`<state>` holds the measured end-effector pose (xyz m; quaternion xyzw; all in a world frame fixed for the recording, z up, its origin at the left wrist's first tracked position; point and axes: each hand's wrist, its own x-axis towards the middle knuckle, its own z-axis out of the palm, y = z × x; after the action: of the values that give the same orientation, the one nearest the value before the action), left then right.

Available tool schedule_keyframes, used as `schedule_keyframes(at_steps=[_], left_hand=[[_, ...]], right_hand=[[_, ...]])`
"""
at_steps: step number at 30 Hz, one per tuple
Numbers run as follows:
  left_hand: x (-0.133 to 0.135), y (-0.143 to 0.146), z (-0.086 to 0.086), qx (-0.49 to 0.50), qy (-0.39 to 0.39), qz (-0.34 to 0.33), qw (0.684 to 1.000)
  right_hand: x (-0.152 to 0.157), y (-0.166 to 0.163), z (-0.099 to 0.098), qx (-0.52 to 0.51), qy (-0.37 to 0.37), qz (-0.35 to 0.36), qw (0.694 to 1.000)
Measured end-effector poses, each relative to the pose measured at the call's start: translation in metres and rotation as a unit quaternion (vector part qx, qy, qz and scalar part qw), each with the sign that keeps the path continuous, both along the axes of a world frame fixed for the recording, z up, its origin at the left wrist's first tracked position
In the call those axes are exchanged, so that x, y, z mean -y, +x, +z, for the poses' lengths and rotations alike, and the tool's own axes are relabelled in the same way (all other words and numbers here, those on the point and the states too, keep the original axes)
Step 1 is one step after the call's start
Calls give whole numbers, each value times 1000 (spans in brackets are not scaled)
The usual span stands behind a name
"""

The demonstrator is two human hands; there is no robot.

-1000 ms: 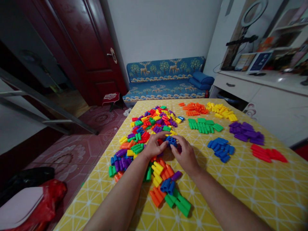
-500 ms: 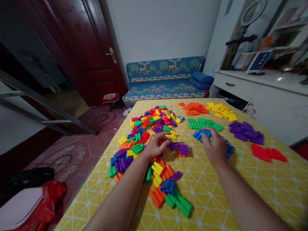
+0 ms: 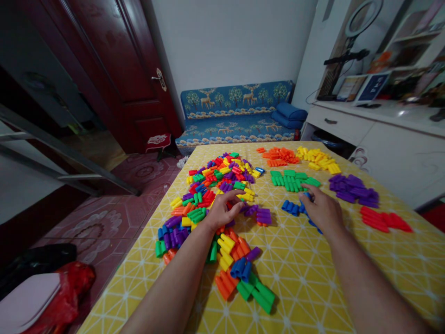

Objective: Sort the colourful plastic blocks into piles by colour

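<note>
My left hand rests over a mixed pile of colored plastic bullet-shaped building blocks. Its thumb and index finger are apart, and the other fingers curl partly out of sight. On the right side of the table, my right hand has its thumb and index finger around a blue block; the hand partly hides it. Just left of those fingers lie more blue blocks, and another bit of blue shows below the palm. Behind them sits a group of green blocks.
Sorted groups stand around the right side: orange blocks, yellow blocks, purple blocks and red blocks. A patterned yellow cloth covers the table. Beyond it are a blue sofa and a white cabinet.
My right hand has shifted slightly right and turned, its index finger straighter. Several blue blocks now lie to the left of its fingers, nearer to me than before. My left hand stays in place.
</note>
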<state>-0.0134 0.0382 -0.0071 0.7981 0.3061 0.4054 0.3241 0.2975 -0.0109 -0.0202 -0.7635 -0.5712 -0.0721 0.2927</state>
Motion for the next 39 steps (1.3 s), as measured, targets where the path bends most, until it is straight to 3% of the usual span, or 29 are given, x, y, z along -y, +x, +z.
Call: schedule_keyframes(at_steps=[6,10,13,19,23,25,27,29,31,35,39], left_hand=[[0,0,-1,1,-1,4,1000],[0,0,-1,0,0,6,1000],[-1,0,-2,0,2,8,1000],[-2,0,-5,-6,6,12,1000],[-3,0,-5,-11,9,17,1000],[-3,0,-4,-16,9,18,1000],[-2,0,-3,-18,10,24,999],[-1,0,-2,-22,14,32,999],[-1,0,0,-30,27,37,998],[-2,-1,0,-43,60,33,997],[-5,-2,-3,-40,52,10,998]], right_hand=[[0,-2,-10,56,-26,5,998],[1,-15,-6,79,8,31,996],[2,-24,-2,89,-27,55,994],[5,-23,2,59,-132,-4,989],[7,-28,7,69,-86,-12,994],[8,-38,12,65,-15,29,997],[9,-54,15,33,28,135,990],[10,-73,15,-4,11,252,968],[12,-91,10,-14,-27,320,947],[11,-115,-5,-28,-20,347,937],[6,-125,-10,-166,45,337,926]])
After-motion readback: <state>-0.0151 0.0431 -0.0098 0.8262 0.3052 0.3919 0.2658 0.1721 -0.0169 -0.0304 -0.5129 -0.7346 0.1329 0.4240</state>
